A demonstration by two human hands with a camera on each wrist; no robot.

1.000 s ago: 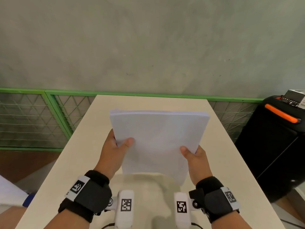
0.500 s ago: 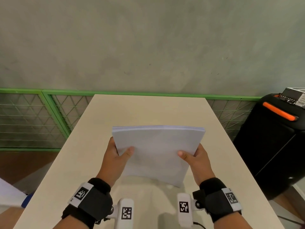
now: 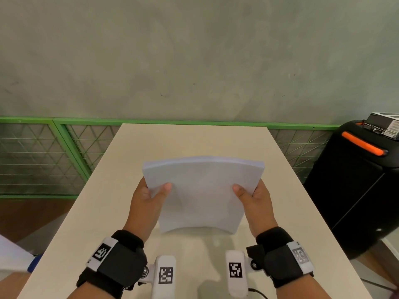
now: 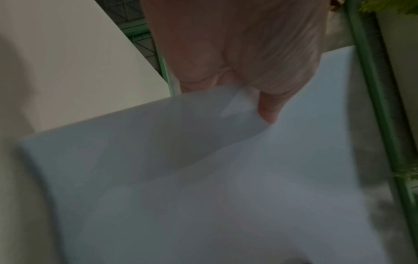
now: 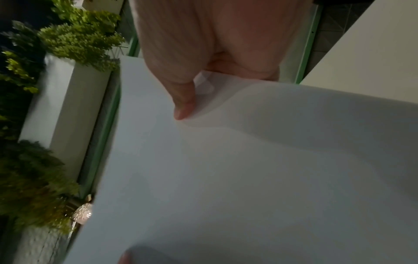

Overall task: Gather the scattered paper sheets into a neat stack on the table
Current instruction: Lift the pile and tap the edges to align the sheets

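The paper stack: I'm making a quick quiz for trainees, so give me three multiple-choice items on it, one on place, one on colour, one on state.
1. Where is the paper stack?
A. Held over the table between both hands
B. On the black case beside the table
C. On the floor by the green fence

2. What colour are the sheets?
A. Yellow
B. White
C. Pink

3. How does the stack lie?
A. Rolled into a tube
B. Bowed, its middle arched between the hands
C. Folded in half

Answers:
1 A: in the head view the left hand and right hand grip its side edges, thumbs on top.
2 B: the sheets show plain white in every view.
3 B: the stack's far and near edges curve upward in the middle.
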